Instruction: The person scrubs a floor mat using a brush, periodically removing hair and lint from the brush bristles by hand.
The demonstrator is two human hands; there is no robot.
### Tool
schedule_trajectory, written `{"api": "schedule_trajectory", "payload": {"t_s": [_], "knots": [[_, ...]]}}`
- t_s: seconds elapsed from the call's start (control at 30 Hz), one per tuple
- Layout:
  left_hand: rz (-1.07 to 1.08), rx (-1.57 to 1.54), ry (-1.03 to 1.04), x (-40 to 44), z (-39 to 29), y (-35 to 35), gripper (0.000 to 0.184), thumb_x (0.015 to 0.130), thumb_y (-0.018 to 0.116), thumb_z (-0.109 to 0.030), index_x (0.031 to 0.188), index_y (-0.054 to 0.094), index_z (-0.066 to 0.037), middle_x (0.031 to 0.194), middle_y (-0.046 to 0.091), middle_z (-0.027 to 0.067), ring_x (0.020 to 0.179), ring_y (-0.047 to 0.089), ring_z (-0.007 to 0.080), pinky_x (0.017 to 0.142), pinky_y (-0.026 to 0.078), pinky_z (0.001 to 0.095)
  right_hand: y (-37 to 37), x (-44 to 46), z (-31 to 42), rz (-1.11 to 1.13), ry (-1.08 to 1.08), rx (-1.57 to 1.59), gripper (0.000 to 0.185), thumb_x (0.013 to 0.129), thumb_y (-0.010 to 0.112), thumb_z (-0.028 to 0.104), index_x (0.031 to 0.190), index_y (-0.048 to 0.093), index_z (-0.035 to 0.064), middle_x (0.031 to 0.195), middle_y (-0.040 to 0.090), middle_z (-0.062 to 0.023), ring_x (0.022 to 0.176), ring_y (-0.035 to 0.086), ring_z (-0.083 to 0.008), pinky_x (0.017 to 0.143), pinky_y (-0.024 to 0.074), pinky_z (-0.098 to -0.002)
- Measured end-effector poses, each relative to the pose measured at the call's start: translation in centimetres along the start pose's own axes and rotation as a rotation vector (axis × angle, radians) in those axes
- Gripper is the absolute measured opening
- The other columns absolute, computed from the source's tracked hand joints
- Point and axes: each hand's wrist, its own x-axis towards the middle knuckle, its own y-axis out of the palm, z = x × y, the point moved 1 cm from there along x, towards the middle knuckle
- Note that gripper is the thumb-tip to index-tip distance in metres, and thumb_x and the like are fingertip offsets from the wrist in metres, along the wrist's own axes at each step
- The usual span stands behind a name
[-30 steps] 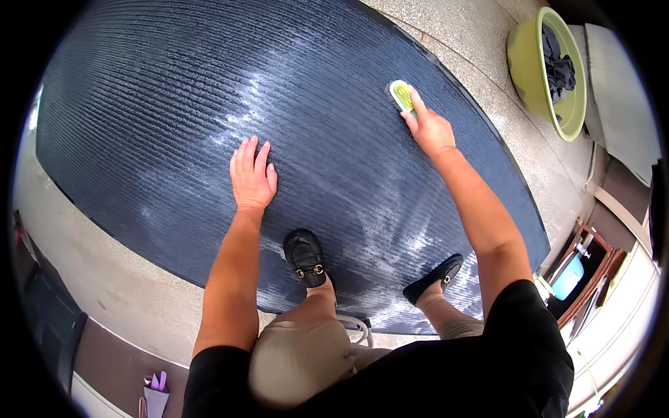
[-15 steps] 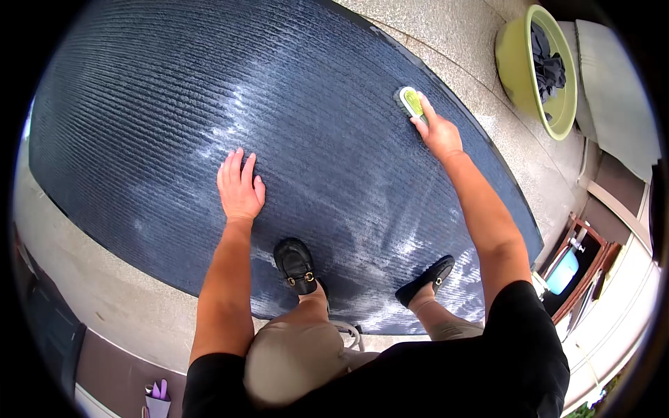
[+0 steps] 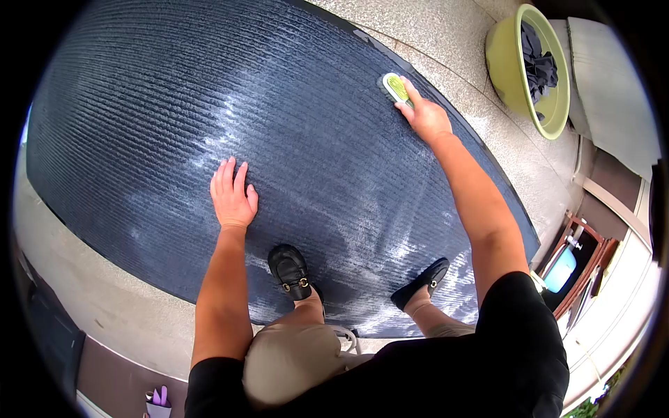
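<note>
Beneath me spreads a dark blue ribbed mat point(image 3: 306, 139), streaked with whitish suds or residue. My right hand point(image 3: 427, 118) grips a green and white scrub brush point(image 3: 396, 88), its underside against the mat near the far right edge; the bristles are mostly hidden. Flat on the ribs at left rests my left hand point(image 3: 233, 195), fingers spread and holding nothing. A pale streak point(image 3: 221, 129) lies just beyond its fingertips. My feet, in black loafers point(image 3: 289, 268), stand on the near part of the mat.
A yellow-green tub point(image 3: 505, 66) with dark cloth point(image 3: 540, 66) inside stands on the concrete point(image 3: 418, 35) at upper right. Farther down on the right, a blue basin point(image 3: 559, 270) sits by a brown wooden frame. A holder with purple-handled items point(image 3: 160, 398) is at lower left.
My right hand and the brush have shifted slightly up and left in view. The left hand stays flat on the mat, appearing a little lower as the whole view shifts slightly.
</note>
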Motion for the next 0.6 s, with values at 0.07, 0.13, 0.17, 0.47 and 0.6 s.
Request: {"api": "schedule_trajectory", "payload": {"t_s": [0.07,0.13,0.17,0.47,0.6], "knots": [[0.002,-0.002,-0.003,0.1,-0.1,-0.3,0.051,0.080,0.056,-0.018,0.130,0.050,-0.011,0.141,0.042,0.0135,0.131,0.037,0.0346,0.107,0.029,0.0506,0.4,-1.1,-0.9,0.013,0.022,-0.007,0.061,0.093,0.051,0.048,0.146,0.025,0.0328,0.096,0.068,-0.0160,0.086,0.066,-0.0352,0.075,0.0514,-0.0458],[0.003,0.001,0.006,0.2,-0.2,-0.2,0.051,0.080,0.056,-0.017,0.130,0.050,-0.010,0.141,0.042,0.0133,0.131,0.038,0.0344,0.107,0.029,0.0507,-0.4,0.4,0.8,-0.007,0.011,-0.059,0.062,0.092,0.052,0.048,0.146,0.025,0.0326,0.095,0.069,-0.0164,0.084,0.066,-0.0355,0.072,0.0520,-0.0458],[0.003,-0.001,0.005,0.2,-0.2,-0.2,0.051,0.080,0.056,-0.017,0.130,0.050,-0.010,0.141,0.042,0.0133,0.131,0.038,0.0344,0.107,0.029,0.0507,-0.3,2.5,2.0,-0.066,-0.037,-0.037,0.061,0.092,0.051,0.048,0.146,0.026,0.0320,0.095,0.068,-0.0168,0.086,0.066,-0.0357,0.074,0.0517,-0.0455],[0.007,0.004,-0.003,0.1,-0.1,0.0,0.051,0.080,0.055,-0.018,0.130,0.049,-0.011,0.141,0.042,0.0129,0.132,0.036,0.0342,0.108,0.028,0.0503,-4.0,6.5,5.0,0.010,-0.011,0.017,0.057,0.093,0.049,0.049,0.145,0.027,0.0356,0.110,0.065,-0.0201,0.103,0.062,-0.0372,0.088,0.0489,-0.0445],[0.018,0.011,-0.001,0.2,-0.1,-0.2,0.052,0.080,0.055,-0.018,0.131,0.049,-0.011,0.141,0.041,0.0130,0.132,0.036,0.0341,0.108,0.028,0.0504,-1.7,1.6,-2.8,0.035,0.101,0.005,0.060,0.092,0.050,0.051,0.145,0.028,0.0351,0.110,0.066,-0.0168,0.100,0.064,-0.0344,0.086,0.0499,-0.0429]]}}
